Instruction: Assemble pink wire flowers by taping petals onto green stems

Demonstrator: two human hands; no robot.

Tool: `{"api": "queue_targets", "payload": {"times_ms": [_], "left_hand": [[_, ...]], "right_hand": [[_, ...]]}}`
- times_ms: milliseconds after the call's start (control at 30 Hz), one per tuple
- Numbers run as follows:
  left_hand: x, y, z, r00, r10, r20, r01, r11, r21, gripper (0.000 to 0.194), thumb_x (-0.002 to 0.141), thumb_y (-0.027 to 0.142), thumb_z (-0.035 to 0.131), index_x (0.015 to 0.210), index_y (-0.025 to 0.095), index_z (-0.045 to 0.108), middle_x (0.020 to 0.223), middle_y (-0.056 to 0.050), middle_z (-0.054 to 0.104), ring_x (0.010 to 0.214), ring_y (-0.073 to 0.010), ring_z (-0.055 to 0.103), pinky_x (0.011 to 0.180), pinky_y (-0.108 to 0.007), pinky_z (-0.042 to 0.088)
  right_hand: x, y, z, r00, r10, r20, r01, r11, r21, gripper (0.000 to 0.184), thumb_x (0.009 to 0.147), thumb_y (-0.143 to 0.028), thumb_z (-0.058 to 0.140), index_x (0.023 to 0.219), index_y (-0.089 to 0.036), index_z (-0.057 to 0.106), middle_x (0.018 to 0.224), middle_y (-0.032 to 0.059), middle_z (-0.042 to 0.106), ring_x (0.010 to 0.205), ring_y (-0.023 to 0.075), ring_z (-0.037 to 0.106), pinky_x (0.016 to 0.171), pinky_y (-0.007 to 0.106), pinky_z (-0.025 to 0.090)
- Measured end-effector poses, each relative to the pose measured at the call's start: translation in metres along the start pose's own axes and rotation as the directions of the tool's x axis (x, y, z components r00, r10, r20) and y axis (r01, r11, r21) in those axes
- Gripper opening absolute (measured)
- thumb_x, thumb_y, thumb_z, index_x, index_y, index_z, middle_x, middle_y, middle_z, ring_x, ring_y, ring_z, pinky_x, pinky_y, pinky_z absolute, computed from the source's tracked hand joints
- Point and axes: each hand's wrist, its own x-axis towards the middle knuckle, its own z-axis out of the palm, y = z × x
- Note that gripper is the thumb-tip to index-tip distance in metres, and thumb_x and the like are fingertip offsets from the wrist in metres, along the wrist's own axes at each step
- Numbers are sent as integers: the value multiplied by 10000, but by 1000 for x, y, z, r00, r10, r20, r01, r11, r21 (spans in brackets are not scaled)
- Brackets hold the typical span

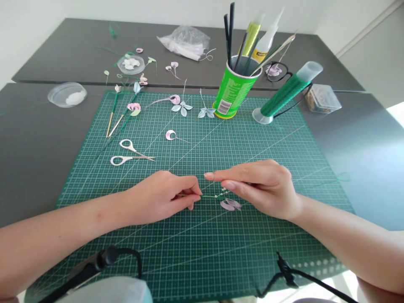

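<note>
My left hand (170,191) pinches a thin green stem (206,196) between thumb and fingertips, just above the green cutting mat (252,248). Small white buds (223,190) and pale lilac petals (230,205) sit along the stem's right end. My right hand (261,185) hovers beside that end, fingers stretched to the left and thumb slightly apart from them. Its thumb is close to the buds; whether it touches them is hidden. White-handled scissors (135,156) lie partly spread to the left of my hands. Beyond them lies a single pink-and-white petal on a wire (171,134).
A green can (232,92) of tools stands at the back, beside a green tube (282,97) and a clear box (323,99). Petal pieces, brushes (114,111) and shallow dishes (67,95) lie back left. Black cables (126,252) cross the near edge.
</note>
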Motion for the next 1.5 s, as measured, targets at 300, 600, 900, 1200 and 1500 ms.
{"api": "queue_targets", "payload": {"times_ms": [300, 600, 900, 1200, 1500], "left_hand": [[-2, -7, 4, 997, 71, -28, -72, 997, -30, 123, 1028, 178, 597, 946, 213, 680, 781, 46, 814, 602, -97, 717, 587, -196, 477], [-2, -9, 3, 993, 107, -44, -109, 994, -33, 123, 1037, 171, 592, 951, 204, 674, 793, 53, 812, 540, -62, 653, 530, -179, 426], [-4, -12, 5, 984, 165, -60, -166, 986, -20, 95, 1033, 166, 611, 965, 202, 665, 806, 67, 813, 507, -45, 592, 514, -166, 408], [-6, -12, 5, 958, 221, -182, -218, 975, 37, 40, 1025, 191, 654, 994, 197, 680, 834, 38, 832, 524, -52, 606, 535, -160, 446], [-4, -6, 2, 951, 187, -246, -193, 981, -2, 50, 980, 142, 693, 956, 185, 704, 824, 19, 839, 528, -47, 634, 504, -134, 451]], "right_hand": [[6, 13, 5, 971, 226, -79, -224, 974, 35, 211, 1012, -265, 686, 1122, -233, 864, 1084, 18, 848, 888, 177, 828, 706, 238, 660], [12, 17, 6, 945, 318, -80, -311, 947, 86, 212, 1007, -280, 681, 1085, -230, 872, 1091, 22, 849, 938, 179, 821, 782, 254, 661], [8, 24, 10, 919, 392, -26, -391, 919, 41, 257, 1029, -347, 655, 1116, -233, 868, 1142, 45, 839, 1016, 238, 819, 714, 278, 644], [9, 25, 9, 923, 386, -12, -385, 922, 40, 267, 1032, -338, 652, 1115, -196, 862, 1144, 53, 839, 1014, 229, 822, 767, 280, 657], [11, 24, 9, 923, 384, -8, -382, 922, 64, 246, 1018, -305, 661, 1084, -185, 865, 1127, 59, 844, 979, 197, 824, 775, 248, 654]]}}
